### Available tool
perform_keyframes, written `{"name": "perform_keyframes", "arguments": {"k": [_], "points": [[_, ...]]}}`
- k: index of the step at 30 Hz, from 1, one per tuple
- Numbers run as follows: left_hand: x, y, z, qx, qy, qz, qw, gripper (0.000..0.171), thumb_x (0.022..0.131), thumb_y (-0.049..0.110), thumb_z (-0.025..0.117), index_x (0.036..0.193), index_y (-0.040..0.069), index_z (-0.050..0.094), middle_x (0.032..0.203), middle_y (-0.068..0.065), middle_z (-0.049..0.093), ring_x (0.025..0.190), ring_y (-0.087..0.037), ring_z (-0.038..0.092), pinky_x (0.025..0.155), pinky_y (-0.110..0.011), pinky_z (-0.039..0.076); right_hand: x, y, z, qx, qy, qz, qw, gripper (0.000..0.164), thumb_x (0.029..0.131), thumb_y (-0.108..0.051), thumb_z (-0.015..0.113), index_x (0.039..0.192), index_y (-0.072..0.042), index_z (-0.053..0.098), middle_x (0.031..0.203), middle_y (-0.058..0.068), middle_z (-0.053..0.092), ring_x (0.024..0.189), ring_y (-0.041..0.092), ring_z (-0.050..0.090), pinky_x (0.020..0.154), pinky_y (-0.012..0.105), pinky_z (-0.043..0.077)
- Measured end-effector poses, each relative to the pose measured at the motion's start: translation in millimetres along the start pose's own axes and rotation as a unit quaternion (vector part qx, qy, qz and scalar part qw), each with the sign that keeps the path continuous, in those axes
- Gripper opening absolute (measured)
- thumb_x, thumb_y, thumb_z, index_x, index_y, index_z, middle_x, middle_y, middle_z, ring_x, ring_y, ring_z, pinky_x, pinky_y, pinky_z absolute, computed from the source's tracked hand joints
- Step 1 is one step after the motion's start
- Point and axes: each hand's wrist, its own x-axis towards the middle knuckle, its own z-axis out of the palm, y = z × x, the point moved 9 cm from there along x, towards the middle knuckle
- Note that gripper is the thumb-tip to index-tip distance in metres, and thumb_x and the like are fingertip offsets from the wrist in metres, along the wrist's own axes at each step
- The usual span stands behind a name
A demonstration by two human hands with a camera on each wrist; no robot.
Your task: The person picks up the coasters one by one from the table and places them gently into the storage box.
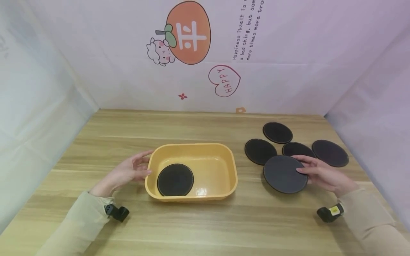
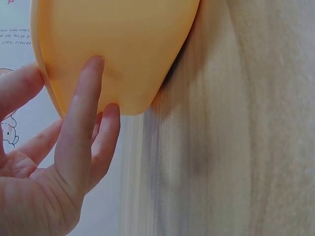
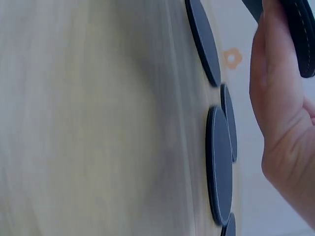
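My right hand (image 1: 320, 174) pinches a round black coaster (image 1: 283, 174), thumb on its upper face and the other fingers below. The coaster is lifted above the table and tilted; in the right wrist view its stitched edge (image 3: 305, 42) shows at the top right. My left hand (image 1: 129, 170) touches the left end of a yellow rectangular bin (image 1: 214, 170), its fingertips (image 2: 93, 64) against the outer wall in the left wrist view. Inside the bin, toward its left end, lies another black coaster (image 1: 175, 180).
Several more black coasters lie on the wooden table at the right: one at the back (image 1: 277, 132), one nearer the bin (image 1: 260, 151), one partly covered (image 1: 298, 149) and one far right (image 1: 330, 153). Printed white cloth (image 1: 128, 71) walls the back and sides.
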Motion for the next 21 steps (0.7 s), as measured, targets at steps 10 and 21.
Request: {"name": "perform_keyframes", "arguments": {"k": [10, 21], "points": [[-1.4, 0.5, 0.3, 0.002, 0.003, -0.001, 1.0, 0.078, 0.088, 0.0, 0.061, 0.151, 0.003, 0.015, 0.143, -0.037, 0.027, 0.106, -0.029, 0.06, 0.081, -0.042, 0.057, 16.8, -4.9, 10.4, 0.025, 0.036, -0.03, 0.999, 0.052, 0.097, 0.011, 0.024, 0.13, -0.016, 0.054, 0.125, -0.001, 0.059, 0.11, 0.016, 0.061, 0.088, 0.032, 0.055], [-1.7, 2.6, 0.9, 0.005, 0.003, 0.002, 1.0, 0.078, 0.088, 0.0, 0.061, 0.15, 0.002, 0.015, 0.142, -0.038, 0.028, 0.106, -0.03, 0.059, 0.081, -0.042, 0.057, 38.9, -8.5, 26.8, 0.029, 0.053, -0.061, 0.996, 0.048, 0.097, 0.012, 0.026, 0.124, -0.012, 0.057, 0.116, 0.003, 0.062, 0.1, 0.016, 0.064, 0.081, 0.03, 0.057]]}}
